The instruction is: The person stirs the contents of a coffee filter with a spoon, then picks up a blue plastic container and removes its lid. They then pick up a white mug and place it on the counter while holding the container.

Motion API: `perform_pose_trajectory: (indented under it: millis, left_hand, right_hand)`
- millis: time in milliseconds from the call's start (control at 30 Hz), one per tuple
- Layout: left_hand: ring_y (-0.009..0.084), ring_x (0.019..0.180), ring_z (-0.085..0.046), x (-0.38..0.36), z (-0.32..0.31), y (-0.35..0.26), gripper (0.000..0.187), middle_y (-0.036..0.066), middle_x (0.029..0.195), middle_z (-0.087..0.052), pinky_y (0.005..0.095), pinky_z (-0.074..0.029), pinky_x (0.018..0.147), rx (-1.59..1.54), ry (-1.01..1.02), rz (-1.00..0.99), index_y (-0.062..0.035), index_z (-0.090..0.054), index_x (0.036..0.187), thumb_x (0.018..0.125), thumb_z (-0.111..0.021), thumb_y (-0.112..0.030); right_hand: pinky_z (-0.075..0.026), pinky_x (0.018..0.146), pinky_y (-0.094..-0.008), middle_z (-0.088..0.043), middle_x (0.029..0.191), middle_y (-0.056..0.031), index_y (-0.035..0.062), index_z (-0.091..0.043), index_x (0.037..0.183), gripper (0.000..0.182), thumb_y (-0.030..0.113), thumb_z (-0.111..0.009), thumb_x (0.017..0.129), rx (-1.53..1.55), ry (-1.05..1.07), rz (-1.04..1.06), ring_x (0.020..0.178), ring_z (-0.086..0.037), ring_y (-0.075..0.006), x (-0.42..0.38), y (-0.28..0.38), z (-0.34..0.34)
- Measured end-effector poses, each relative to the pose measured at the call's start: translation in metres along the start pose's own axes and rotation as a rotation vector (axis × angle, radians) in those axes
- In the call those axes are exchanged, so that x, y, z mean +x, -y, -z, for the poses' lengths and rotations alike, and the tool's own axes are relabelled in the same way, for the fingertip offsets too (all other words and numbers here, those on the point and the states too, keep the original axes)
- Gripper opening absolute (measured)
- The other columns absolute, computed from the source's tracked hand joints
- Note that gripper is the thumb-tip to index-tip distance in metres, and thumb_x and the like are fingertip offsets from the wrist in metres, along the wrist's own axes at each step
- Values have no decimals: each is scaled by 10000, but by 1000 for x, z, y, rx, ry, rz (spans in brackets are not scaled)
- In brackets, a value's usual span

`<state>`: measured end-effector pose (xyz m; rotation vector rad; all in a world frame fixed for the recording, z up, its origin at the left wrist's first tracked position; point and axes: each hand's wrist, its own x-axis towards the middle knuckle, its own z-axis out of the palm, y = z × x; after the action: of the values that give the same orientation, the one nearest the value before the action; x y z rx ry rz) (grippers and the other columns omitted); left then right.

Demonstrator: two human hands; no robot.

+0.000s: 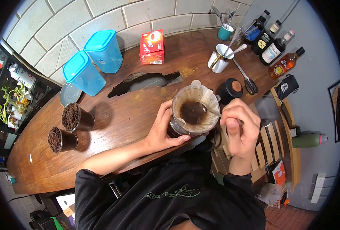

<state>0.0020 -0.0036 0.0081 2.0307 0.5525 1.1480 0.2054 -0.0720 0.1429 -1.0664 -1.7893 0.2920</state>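
Observation:
A coffee dripper (216, 119) lined with a pale paper filter (183, 97) sits near the table's front edge, on top of a glass vessel (173, 129). Wet dark coffee (192, 113) lies in the bottom of the filter. My left hand (163, 133) is wrapped round the vessel just under the dripper, thumb towards me. Between the pinched fingers of my right hand (240, 128) is a metal spoon (214, 112). Its handle slants over the dripper's right rim, and its bowl end dips into the coffee.
Two glasses (86, 120) heaped with dark grounds stand left. Behind are blue-lidded containers (86, 78), a red box (152, 51) and a jagged hole (143, 82) in the table (116, 142). A black jar (229, 90), white mug (220, 61), scissors (249, 85) and several bottles (275, 50) stand right.

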Motion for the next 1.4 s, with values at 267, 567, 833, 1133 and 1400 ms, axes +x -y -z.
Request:
perform_pose_trajectory:
  millis: [267, 567, 833, 1133, 1400]
  left_hand:
    - [382, 1302, -401, -2, -1, 2, 843, 239, 1381, -366, 444, -354, 1078, -8, 3, 4, 56, -424, 1332, 712, -851, -322]
    - [385, 1308, -394, -2, 0, 2, 875, 244, 1391, -357, 447, -349, 1084, 22, 1, -10, 62, -407, 1351, 708, -852, -329]
    - [382, 1304, -399, -1, 0, 1, 865, 243, 1388, -360, 450, -354, 1081, 0, 12, 7, 65, -415, 1343, 709, -851, -331]
    - [382, 1304, -401, -2, -1, 2, 850, 239, 1389, -360, 449, -354, 1080, -27, 9, 23, 58, -417, 1337, 712, -850, -320]
    - [379, 1304, -401, -2, 0, 2, 852, 237, 1387, -361, 444, -354, 1079, 11, 9, -10, 58, -413, 1342, 718, -847, -327]
  right_hand:
    - [-421, 555, -293, -557, 734, -107, -38, -589, 846, 195, 120, -581, 960, 83, 54, 28, 625, -542, -210, -1, -3, -3]
    - [-382, 550, -268, -567, 717, -86, -20, -578, 811, 353, 275, -543, 1002, 164, -118, 88, 612, -518, -167, -4, -2, -4]
    - [-426, 584, -329, -558, 700, -87, -15, -564, 819, 271, 207, -571, 974, 120, 0, 78, 614, -535, -235, -2, -2, -6]
    - [-426, 614, -343, -557, 719, -94, -10, -565, 819, 240, 182, -578, 962, 10, -33, 88, 638, -536, -258, 0, -7, -4]
    - [-419, 615, -341, -560, 715, -92, -6, -576, 816, 248, 195, -582, 962, -25, -103, 143, 645, -538, -252, -1, -8, -6]
